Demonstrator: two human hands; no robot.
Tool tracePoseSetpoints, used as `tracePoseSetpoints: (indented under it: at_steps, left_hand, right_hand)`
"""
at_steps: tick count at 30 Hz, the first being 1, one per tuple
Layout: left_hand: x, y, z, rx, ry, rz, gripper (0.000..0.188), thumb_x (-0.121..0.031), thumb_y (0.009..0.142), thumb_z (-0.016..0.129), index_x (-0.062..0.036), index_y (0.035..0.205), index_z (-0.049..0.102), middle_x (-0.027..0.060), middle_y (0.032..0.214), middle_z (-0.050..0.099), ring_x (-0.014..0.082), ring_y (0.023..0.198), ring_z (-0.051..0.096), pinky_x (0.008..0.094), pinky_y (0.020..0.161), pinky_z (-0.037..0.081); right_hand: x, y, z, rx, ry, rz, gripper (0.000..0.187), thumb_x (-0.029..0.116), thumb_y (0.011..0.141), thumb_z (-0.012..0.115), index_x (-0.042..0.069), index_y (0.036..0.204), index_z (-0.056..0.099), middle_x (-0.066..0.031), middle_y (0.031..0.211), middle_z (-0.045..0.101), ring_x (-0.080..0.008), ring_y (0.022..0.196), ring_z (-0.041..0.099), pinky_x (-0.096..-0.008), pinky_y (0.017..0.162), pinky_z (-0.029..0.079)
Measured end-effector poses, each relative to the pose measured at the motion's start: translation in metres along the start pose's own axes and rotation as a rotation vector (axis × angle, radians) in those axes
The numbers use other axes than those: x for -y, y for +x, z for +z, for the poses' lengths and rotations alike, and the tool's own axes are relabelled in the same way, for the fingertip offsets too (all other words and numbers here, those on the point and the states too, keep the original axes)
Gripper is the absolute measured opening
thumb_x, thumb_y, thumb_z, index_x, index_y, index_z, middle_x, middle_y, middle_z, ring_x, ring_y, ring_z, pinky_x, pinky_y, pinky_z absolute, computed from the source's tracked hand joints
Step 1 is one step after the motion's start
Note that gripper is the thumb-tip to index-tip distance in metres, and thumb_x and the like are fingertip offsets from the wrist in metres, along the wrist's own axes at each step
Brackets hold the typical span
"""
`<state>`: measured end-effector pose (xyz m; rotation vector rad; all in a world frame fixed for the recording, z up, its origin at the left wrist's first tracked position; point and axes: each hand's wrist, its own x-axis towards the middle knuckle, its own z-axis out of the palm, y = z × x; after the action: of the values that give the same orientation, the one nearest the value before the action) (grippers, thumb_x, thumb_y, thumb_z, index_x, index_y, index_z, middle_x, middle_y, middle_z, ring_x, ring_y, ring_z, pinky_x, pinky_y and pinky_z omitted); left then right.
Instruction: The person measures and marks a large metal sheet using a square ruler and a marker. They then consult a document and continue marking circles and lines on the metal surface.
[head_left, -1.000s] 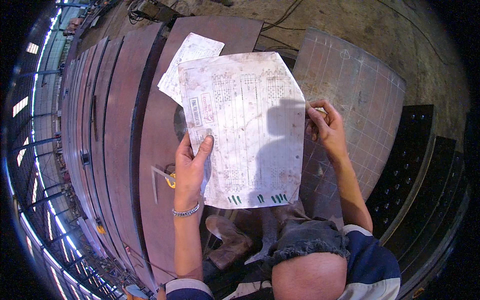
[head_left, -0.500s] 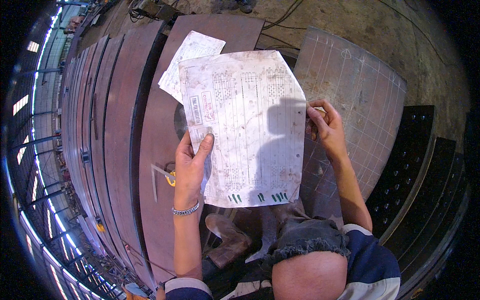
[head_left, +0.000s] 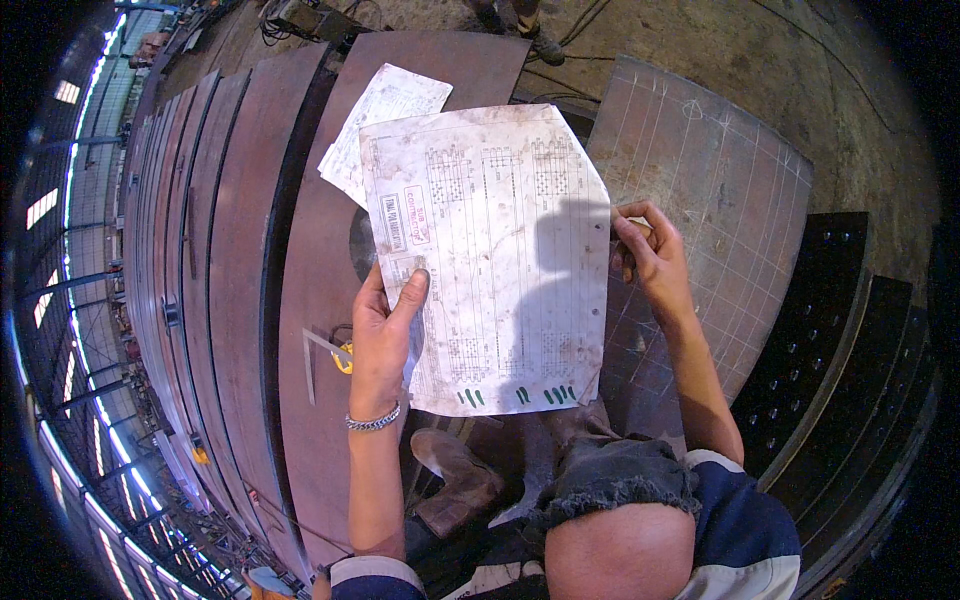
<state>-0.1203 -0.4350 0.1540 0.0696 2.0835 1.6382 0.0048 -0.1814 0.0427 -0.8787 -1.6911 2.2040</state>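
A large stained paper drawing sheet (head_left: 495,250) with tables and green marks at its lower edge is held up in front of me. My left hand (head_left: 383,335) grips its lower left edge, thumb on the front; a chain bracelet sits on that wrist. My right hand (head_left: 648,255) pinches the sheet's right edge. A second smaller paper sheet (head_left: 385,120) lies behind it on a rusty steel plate (head_left: 310,260).
Long curved steel plates (head_left: 190,250) lie side by side to the left. A grey plate with chalk grid lines (head_left: 720,190) is on the right, beside dark perforated plates (head_left: 830,330). A metal square and yellow tape measure (head_left: 330,355) rest on the plate. My boot (head_left: 455,485) is below.
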Motion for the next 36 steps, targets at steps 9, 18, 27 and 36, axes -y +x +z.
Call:
tracePoseSetpoints:
  at_steps: [9,18,27,36]
  left_hand:
    - [0.0001,0.0,0.0019,-0.016,-0.018,-0.011,0.042,-0.013,0.095,0.067,0.0039,0.131,0.055,0.0139,0.119,0.067,0.0146,0.105,0.064,0.027,0.091,0.049]
    - [0.0027,0.0003,0.0016,-0.014,-0.01,-0.013,0.043,-0.015,0.095,0.067,0.0044,0.131,0.055,0.014,0.12,0.067,0.015,0.105,0.064,0.027,0.092,0.049]
    - [0.0074,0.0011,0.0005,0.001,-0.049,-0.013,0.042,-0.014,0.095,0.067,0.004,0.131,0.056,0.0133,0.121,0.067,0.0147,0.105,0.064,0.0271,0.092,0.049]
    - [0.0063,0.001,0.0004,-0.015,-0.008,-0.019,0.041,-0.013,0.095,0.066,0.0045,0.131,0.055,0.0127,0.122,0.066,0.0147,0.106,0.063,0.0268,0.093,0.048]
  right_hand:
    - [0.0,-0.0014,0.0005,-0.005,0.023,0.02,0.017,0.02,0.1,0.058,0.004,0.106,0.059,-0.0019,0.081,0.067,-0.0049,0.06,0.056,-0.0197,0.047,0.04]
    - [-0.0054,0.0012,-0.004,0.013,0.005,0.007,0.018,0.02,0.1,0.058,0.004,0.107,0.06,-0.0034,0.083,0.068,-0.0055,0.059,0.055,-0.0202,0.047,0.04]
    - [-0.003,-0.0001,-0.0064,-0.016,-0.019,0.038,0.018,0.021,0.1,0.059,0.004,0.107,0.06,-0.0032,0.083,0.069,-0.0051,0.058,0.055,-0.0207,0.048,0.04]
    - [0.0002,-0.0005,-0.0051,-0.025,-0.018,0.017,0.018,0.021,0.1,0.059,0.004,0.107,0.061,-0.004,0.083,0.07,-0.0044,0.056,0.054,-0.0203,0.047,0.039]
